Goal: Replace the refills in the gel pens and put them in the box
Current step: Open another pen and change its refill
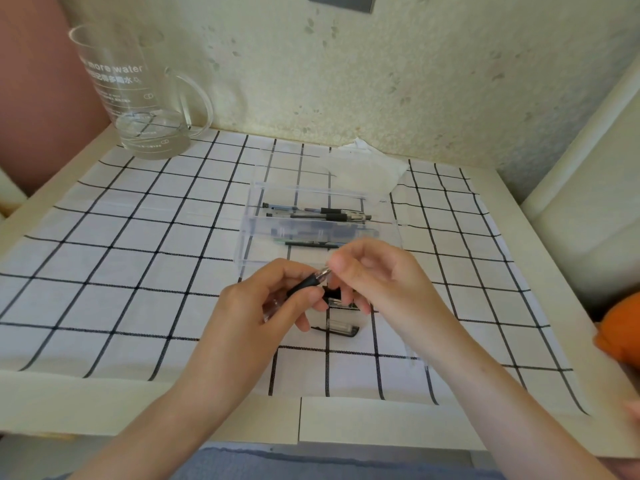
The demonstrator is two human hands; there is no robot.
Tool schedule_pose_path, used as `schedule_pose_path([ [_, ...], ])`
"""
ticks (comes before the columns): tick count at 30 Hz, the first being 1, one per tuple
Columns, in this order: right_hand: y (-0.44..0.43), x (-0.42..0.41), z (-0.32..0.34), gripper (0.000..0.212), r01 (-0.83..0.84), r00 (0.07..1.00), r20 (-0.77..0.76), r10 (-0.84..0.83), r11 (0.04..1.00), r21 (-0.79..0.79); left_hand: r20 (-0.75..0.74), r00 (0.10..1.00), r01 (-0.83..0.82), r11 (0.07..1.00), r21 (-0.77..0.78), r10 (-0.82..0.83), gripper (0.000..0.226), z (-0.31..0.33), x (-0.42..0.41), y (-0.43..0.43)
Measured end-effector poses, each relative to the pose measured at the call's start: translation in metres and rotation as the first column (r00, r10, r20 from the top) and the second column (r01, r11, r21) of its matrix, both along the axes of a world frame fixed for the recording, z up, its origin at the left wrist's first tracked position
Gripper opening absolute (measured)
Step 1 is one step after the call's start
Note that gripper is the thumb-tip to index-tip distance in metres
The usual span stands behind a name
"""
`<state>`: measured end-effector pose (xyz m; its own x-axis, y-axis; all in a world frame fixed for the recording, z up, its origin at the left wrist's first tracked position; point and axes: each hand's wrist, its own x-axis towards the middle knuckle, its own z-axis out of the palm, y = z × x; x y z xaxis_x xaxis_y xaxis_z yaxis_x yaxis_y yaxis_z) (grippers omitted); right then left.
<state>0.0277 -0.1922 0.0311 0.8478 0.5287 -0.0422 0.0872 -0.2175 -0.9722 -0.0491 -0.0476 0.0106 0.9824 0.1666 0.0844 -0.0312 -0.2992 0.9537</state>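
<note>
Gripping gel pen (304, 285) barrel firmly in left hand (263, 306), above cloth (121, 271) before box (391, 233); pinching tip with right hand (374, 275) fingers; advising straight twisting, avoiding bending.

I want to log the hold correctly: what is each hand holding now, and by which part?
The left hand holds a pen by its black rubber sleeve; the right hand pinches the clear tip end.

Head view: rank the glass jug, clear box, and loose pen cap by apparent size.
1. Clear box
2. Glass jug; close to the box, so that order is unsure.
3. Pen cap, clearly smallest.
</note>
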Motion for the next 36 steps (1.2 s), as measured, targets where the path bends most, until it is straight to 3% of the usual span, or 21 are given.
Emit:
schedule_pose_path([
  [6,0.001,-0.0013,0.0011,0.012,-0.014,0.999,-0.039,0.017,0.997,0.073,0.011,1.0,0.0,1.0,0.005,0.0,0.016,0.0004,0.0009,0.0012],
  [12,0.0056,-0.0011,-0.0033,0.034,0.014,0.995,-0.101,-0.007,0.998,0.065,0.015,1.0,0.001,1.0,0.008,-0.001,0.016,0.0004,0.0007,0.0017],
  [16,0.0034,-0.0015,-0.0011,0.023,-0.008,0.998,-0.069,0.011,0.999,0.042,0.018,1.0,-0.002,1.0,-0.001,0.002,0.016,0.0008,0.0013,0.0024],
  [20,0.0054,-0.0014,-0.0043,0.031,0.067,0.994,-0.085,-0.063,0.997,0.038,0.012,1.0,0.001,1.0,0.006,-0.001,0.016,0.0004,0.0001,0.0007],
  [24,0.0014,0.0001,-0.0012,0.028,0.006,0.994,-0.11,0.006,0.995,0.103,0.013,1.0,-0.009,1.0,-0.022,0.009,0.018,0.0,0.0019,0.0024],
  [27,0.0013,0.0001,-0.001,0.019,0.023,0.99,-0.139,-0.009,0.994,0.104,0.013,1.0,-0.003,1.0,-0.018,0.003,0.017,0.0009,0.0017,0.0018],
  [32,0.0023,0.0004,-0.0036,0.03,-0.002,0.991,-0.134,0.014,0.996,0.089,0.009,1.0,-0.007,1.0,-0.013,0.007,0.018,0.0012,0.0013,0.0009],
  [36,0.0015,-0.0026,-0.0016,0.021,-0.013,0.994,-0.104,0.02,0.998,0.064,0.013,1.0,-0.001,1.0,-0.012,0.001,0.019,0.001,0.0009,0.0013],
])
